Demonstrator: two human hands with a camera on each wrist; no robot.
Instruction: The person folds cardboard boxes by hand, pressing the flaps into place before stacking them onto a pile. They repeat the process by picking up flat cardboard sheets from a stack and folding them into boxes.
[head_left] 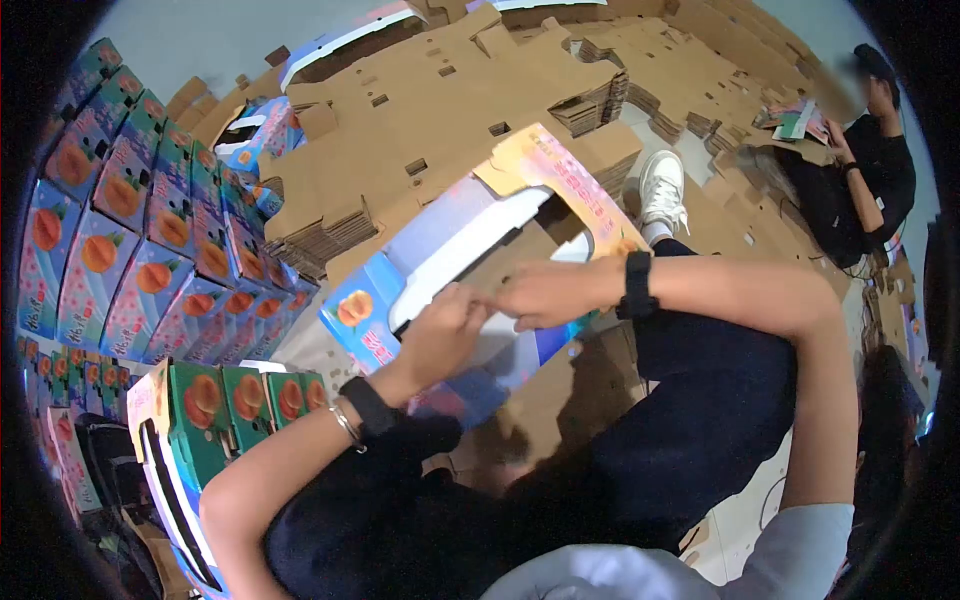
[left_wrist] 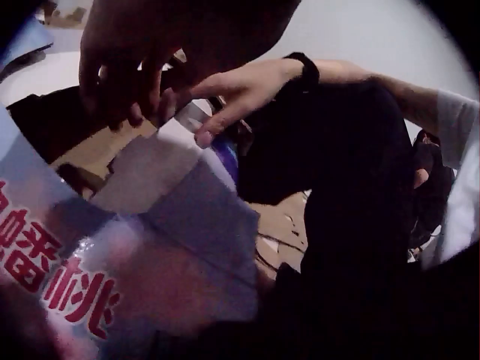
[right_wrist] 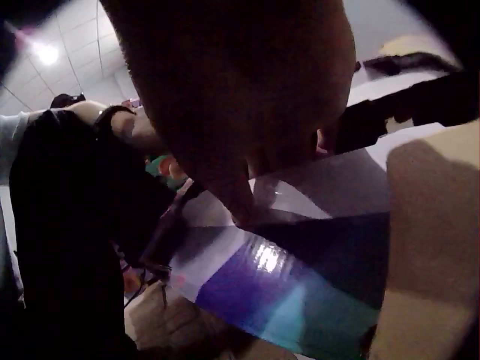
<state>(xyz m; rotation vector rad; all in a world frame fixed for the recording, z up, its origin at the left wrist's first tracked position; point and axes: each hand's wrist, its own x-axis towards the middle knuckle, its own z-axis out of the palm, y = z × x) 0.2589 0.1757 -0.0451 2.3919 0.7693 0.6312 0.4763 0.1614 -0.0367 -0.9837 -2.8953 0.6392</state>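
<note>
A printed peach carton [head_left: 400, 250] with a cut-out opening in its top lies tilted across the person's lap. Its near side has a pale flap [left_wrist: 154, 169], which both hands are at. My right hand [head_left: 560, 292] pinches the flap's edge, thumb on the outer face and fingers over the inner side, as the right wrist view shows. Beside it my left hand [head_left: 440, 335] has bent fingers over the opening, its fingertips meeting the right hand's. The left thumb is hidden in the left wrist view, and I cannot tell whether that hand grips the flap. Red lettering [left_wrist: 64, 289] shows on the carton's panel.
Stacked peach cartons [head_left: 130, 240] rise on the left, with green-faced ones [head_left: 225, 405] by the left elbow. Flat cardboard stacks [head_left: 420, 110] spread across the floor ahead. Another person [head_left: 865, 180] sits at the far right. A white shoe [head_left: 662, 190] stands beyond the carton.
</note>
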